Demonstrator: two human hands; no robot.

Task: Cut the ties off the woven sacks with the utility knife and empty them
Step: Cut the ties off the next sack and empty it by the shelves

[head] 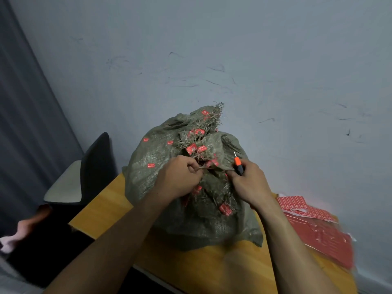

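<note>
A bulging grey-green woven sack stands on the wooden table, its frayed gathered top dotted with small red tags. My left hand pinches a fold of the sack's gathered mouth near the middle. My right hand grips an orange and black utility knife, blade tip pointing up, and its fingers also clutch the sack fabric just right of the left hand. Whatever tie closes the sack is hidden among the folds.
Sheets of red stickers lie on the table at the right. A dark chair with a pale seat stands left of the table. A scuffed wall rises close behind the sack. The table's near edge lies under my forearms.
</note>
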